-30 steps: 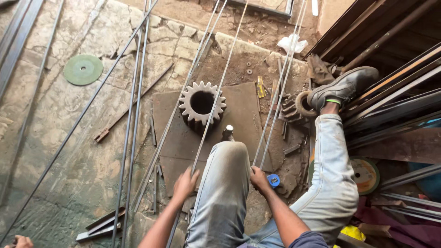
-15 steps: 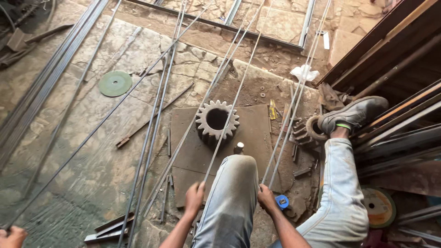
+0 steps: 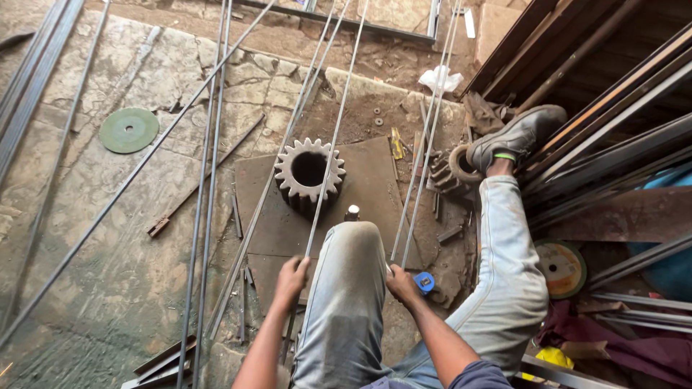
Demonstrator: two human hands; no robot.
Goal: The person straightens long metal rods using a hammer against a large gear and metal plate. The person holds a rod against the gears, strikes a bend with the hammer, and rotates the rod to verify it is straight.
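While the person sits on the stone floor [image 3: 94, 238] with one knee raised between the arms, the left hand [image 3: 292, 277] is closed around a thin steel rod [image 3: 333, 140] at its near end. This rod runs up and away from that hand, crossing over the large toothed gear [image 3: 310, 171] that stands on a rusty steel plate [image 3: 371, 191] just beyond the fingers. Far to the left of the left hand lies a green grinding disc [image 3: 129, 130], and nearer to its left several long rods [image 3: 209, 166] lie in parallel on the floor. A short upright steel pin [image 3: 352, 212] shows just past the knee, between the two hands. The right hand [image 3: 402, 282] is curled with its fingers closed; what it grips cannot be told, though two further rods [image 3: 422, 155] end close beside it. A small blue object [image 3: 424, 282] lies touching or just right of this hand. Farther right, the outstretched leg ends in a grey shoe [image 3: 515, 137] resting on a smaller gear [image 3: 450, 171], and an orange-green disc [image 3: 561, 266] lies well right of the hand. Compared with the frame half a second earlier, both hands keep their places beside the knee; the view has shifted slightly, the green disc now sitting farther left.
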